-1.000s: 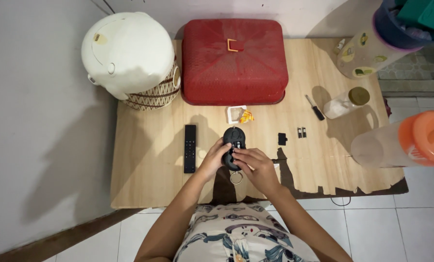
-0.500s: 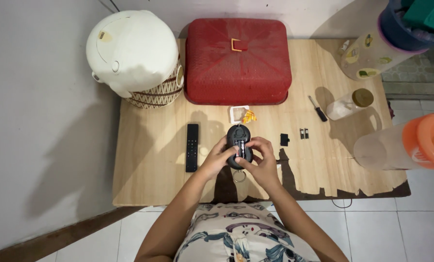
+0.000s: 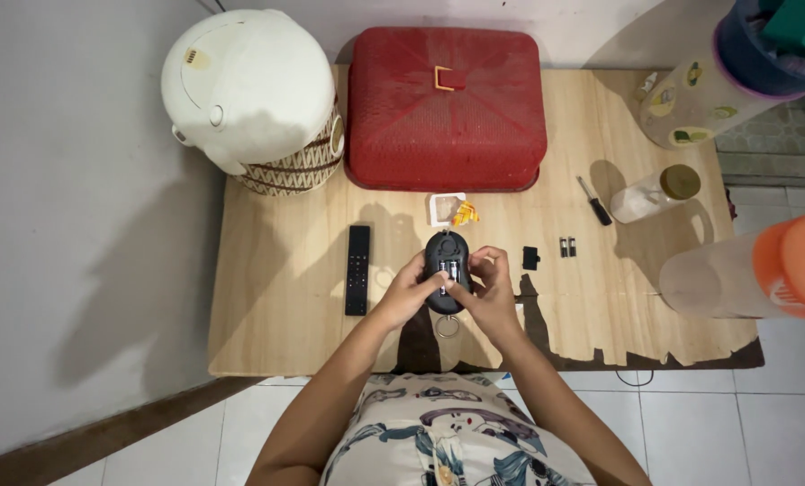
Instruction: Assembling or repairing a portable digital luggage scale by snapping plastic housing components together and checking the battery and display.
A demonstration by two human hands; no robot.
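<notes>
Both hands hold a black oval device [image 3: 447,263] with a metal ring hanging below it, over the front of the wooden table [image 3: 276,342]. Its back is open and two small batteries show inside. My left hand [image 3: 408,290] grips its left side, thumb pressing on the battery bay. My right hand [image 3: 485,286] holds its right side with fingertips at the bay. A small black cover piece [image 3: 530,258] lies just right of my right hand, and two loose small batteries [image 3: 566,247] lie beyond it.
A black remote control [image 3: 357,269] lies left of my hands. A red mesh food cover [image 3: 446,106] and a white cooker [image 3: 249,90] stand at the back. A small screwdriver [image 3: 592,201], a jar [image 3: 650,193], bottles and an opened white and orange packet [image 3: 449,211] are also on the table.
The black device has been turned over in my hands, so its open battery bay now faces up. My fingers have shifted onto the batteries.
</notes>
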